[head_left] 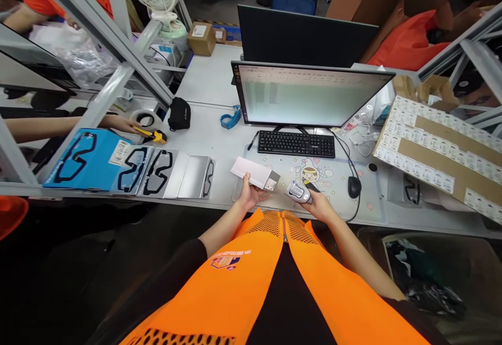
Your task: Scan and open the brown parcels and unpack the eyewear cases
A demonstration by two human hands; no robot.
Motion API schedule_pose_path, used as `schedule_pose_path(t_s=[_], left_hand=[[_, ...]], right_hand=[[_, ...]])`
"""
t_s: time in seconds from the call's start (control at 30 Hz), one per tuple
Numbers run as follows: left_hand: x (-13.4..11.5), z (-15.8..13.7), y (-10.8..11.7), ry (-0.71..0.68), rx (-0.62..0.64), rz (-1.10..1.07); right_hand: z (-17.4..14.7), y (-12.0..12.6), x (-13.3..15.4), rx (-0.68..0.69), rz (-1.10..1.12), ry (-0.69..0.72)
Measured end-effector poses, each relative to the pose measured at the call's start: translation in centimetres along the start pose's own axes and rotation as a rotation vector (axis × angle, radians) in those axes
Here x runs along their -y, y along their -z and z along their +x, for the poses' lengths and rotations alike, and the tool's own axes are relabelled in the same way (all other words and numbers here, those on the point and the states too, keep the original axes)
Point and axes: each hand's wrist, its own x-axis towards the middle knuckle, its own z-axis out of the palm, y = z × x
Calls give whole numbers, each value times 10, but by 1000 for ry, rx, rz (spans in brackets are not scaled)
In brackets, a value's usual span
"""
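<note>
My left hand (251, 194) is closed on a slim pale box (251, 171) above the desk mat. A printed label shows on the grey end of this box, turned toward my right side. In my right hand (318, 206) is a grey and white handheld scanner (298, 192), its head pointing left at the box's labelled end. A small gap separates the scanner from the box. Beneath both hands lies the desk mat (270, 206) with a cartoon print.
Behind the mat stand a keyboard (296, 144) and a monitor (306, 99); a mouse (354, 187) sits right. Boxes with glasses pictures (157, 172) line the left edge. A label-covered cardboard sheet (439, 151) lies right. A co-worker's hand (121, 124) holds a yellow tool (152, 135).
</note>
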Motion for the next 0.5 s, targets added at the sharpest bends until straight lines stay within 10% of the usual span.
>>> schedule_pose_path(t_s=[0.5], left_hand=[[-53,-50,53,-465,-259,362]], right_hand=[[72,-2,-111,-324,-125,-646]])
